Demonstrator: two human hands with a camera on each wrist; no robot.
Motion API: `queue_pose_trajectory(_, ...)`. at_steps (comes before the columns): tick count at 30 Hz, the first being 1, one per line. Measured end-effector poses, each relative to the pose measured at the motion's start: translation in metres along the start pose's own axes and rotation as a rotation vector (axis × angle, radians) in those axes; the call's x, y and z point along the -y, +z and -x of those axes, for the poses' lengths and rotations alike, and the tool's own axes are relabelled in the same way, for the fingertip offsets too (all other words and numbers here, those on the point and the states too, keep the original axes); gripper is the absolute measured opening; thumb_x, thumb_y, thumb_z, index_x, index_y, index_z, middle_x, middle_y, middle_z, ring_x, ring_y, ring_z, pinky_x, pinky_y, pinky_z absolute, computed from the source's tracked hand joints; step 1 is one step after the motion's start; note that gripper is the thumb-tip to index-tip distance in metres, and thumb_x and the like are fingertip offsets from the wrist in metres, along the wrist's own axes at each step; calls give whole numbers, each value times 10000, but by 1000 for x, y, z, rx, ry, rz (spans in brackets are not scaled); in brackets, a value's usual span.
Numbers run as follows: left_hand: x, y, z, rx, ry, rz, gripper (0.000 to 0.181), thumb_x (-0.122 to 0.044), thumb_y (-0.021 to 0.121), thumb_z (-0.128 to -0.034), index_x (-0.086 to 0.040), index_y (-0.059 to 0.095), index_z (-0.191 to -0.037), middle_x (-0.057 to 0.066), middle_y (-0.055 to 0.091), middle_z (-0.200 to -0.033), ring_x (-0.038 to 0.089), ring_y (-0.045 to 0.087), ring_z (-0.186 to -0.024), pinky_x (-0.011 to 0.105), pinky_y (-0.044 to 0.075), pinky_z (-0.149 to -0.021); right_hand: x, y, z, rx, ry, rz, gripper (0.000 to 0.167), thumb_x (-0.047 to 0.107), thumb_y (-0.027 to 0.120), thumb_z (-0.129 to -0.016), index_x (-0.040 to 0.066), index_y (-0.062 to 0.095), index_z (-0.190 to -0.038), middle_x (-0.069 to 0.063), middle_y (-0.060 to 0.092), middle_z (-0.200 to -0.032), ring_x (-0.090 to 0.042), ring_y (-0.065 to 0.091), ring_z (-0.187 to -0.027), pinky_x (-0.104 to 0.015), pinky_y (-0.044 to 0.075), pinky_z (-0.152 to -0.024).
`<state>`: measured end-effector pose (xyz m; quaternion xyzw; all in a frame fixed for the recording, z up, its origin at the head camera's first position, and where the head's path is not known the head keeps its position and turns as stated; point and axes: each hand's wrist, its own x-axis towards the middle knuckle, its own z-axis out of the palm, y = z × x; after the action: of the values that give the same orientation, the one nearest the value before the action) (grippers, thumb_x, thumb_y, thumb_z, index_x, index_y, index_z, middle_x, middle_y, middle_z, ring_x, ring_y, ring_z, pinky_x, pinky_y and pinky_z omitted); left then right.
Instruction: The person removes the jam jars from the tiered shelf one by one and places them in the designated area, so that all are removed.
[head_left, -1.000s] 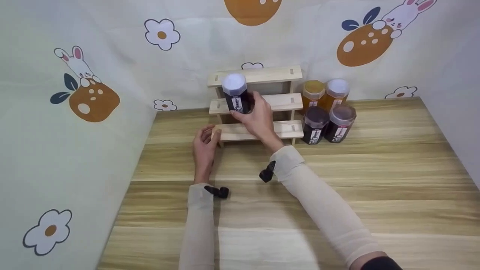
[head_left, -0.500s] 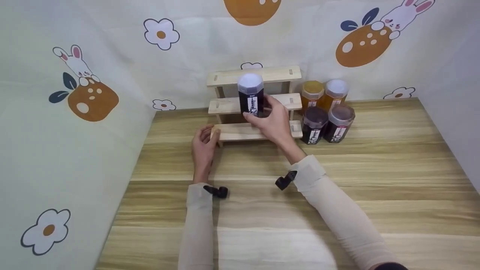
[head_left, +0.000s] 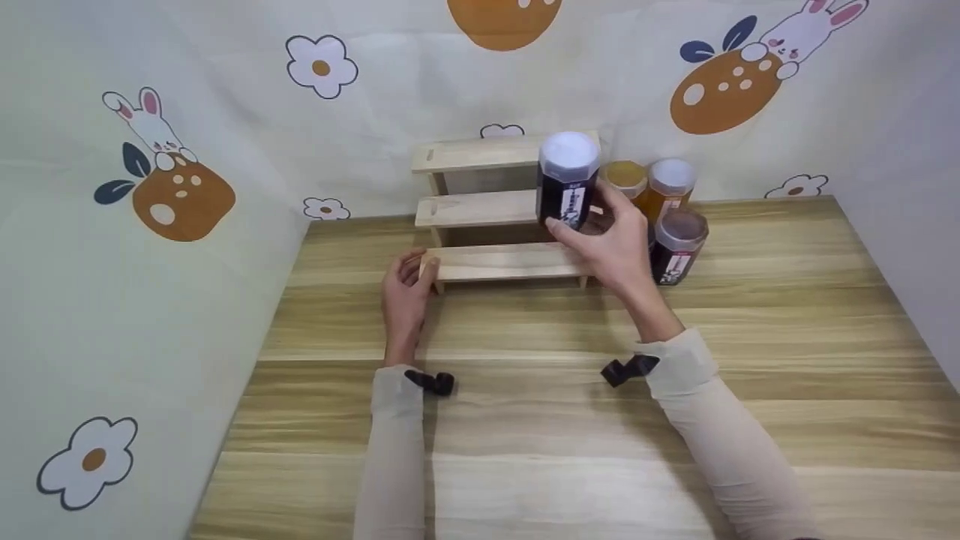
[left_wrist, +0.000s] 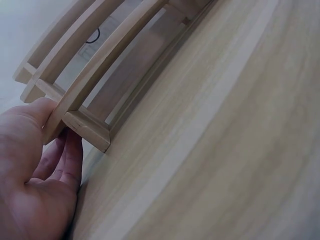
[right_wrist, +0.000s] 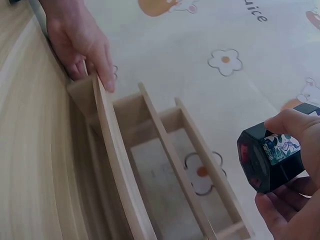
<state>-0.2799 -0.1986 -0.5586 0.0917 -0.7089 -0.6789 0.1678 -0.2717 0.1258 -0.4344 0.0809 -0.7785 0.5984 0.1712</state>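
My right hand [head_left: 621, 247] grips a dark eight-sided jar [head_left: 564, 187] with a white lid. It holds the jar upright in the air, in front of the right end of a three-tier wooden display shelf [head_left: 502, 261]. Seen from the right wrist, the base of the jar [right_wrist: 257, 155] hangs clear of the tiers, thumb on one side and fingers on the other. My left hand [head_left: 405, 296] pinches the left end of the lowest tier. In the left wrist view the thumb lies on top of the board [left_wrist: 95, 70] and the fingers curl underneath.
Right of the shelf stand two amber jars, one with a yellow lid [head_left: 625, 174] and one with a white lid [head_left: 672, 174]. A dark jar with a brown lid [head_left: 679, 244] stands before them; another is mostly hidden by my right hand. A patterned cloth wall [head_left: 375, 135] rises behind.
My right hand has carried the dark jar rightward, from the left part of the shelf to its right end, and somewhat higher. The left hand and shelf stay put.
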Motion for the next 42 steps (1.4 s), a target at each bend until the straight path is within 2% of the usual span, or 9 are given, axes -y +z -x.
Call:
queue_pose_trajectory(3, 0, -1, -1, -6, -2, -7, 363, -250, 831, -986, -113, 710, -1300, 101, 746, -1283, 192, 705, -1220, 313, 589, -1055, -3, -17, -1, -16, 12, -24, 749, 304, 976, -813, 116, 654, -1463, -101, 726, -1345, -243, 735, -1165, -381, 626, -1026)
queue_pose_trajectory(7, 1, -2, -1, -8, -10, -14, 363, -267, 837, -981, -124, 717, -1292, 94, 751, -1281, 186, 707, -1221, 305, 588, -1056, -10, -39, -3, -45, 43, -18, 750, 309, 975, -813, 144, 653, -1469, -103, 725, -1349, -229, 728, -1200, -343, 609, -1047)
queue_pose_trajectory(13, 0, -3, 0, 5, -12, 5, 381, -273, 837, -982, -107, 715, -1302, 107, 740, -1300, 202, 694, -1234, 325, 576, -1077, -23, -72, -5, -73, 104, -24, 767, 302, 969, -827, 157, 629, -1498, -120, 712, -1358, -230, 717, -1195, -368, 603, -1061)
queue_pose_trajectory(24, 2, 0, 0, 12, -31, 29, 391, -245, 846, -973, -93, 717, -1309, 123, 729, -1345, 221, 676, -1291, 359, 543, -1162, -40, -116, -3, -106, 138, -4, 754, 251, 943, -856, 112, 582, -1503, -129, 665, -1453, -235, 654, -1317, -350, 594, -1098)
queue_pose_trajectory(30, 3, 0, 0, 12, -23, 47, 359, -206, 828, -985, -99, 718, -1309, 115, 729, -1328, 217, 685, -1272, 335, 568, -1122, -51, -140, 0, -133, 169, 52, 758, 248, 937, -864, 86, 568, -1506, -101, 633, -1457, -201, 625, -1315, -401, 569, -1152)
queue_pose_trajectory(38, 2, -1, -2, 7, -30, 59, 383, -176, 815, -992, -46, 698, -1333, 155, 717, -1351, 240, 678, -1281, 334, 563, -1128, -64, -173, 11, -175, 224, 80, 787, 210, 927, -876, 108, 523, -1543, -19, 607, -1431, -169, 601, -1322, -325, 572, -1137)
queue_pose_trajectory(42, 2, -3, -2, 0, -41, 47, 380, -199, 824, -988, -74, 706, -1327, 139, 724, -1346, 231, 684, -1282, 329, 564, -1129, -71, -186, 13, -203, 244, 105, 800, 187, 922, -875, 117, 498, -1550, 29, 592, -1392, -146, 585, -1304, -305, 572, -1128)
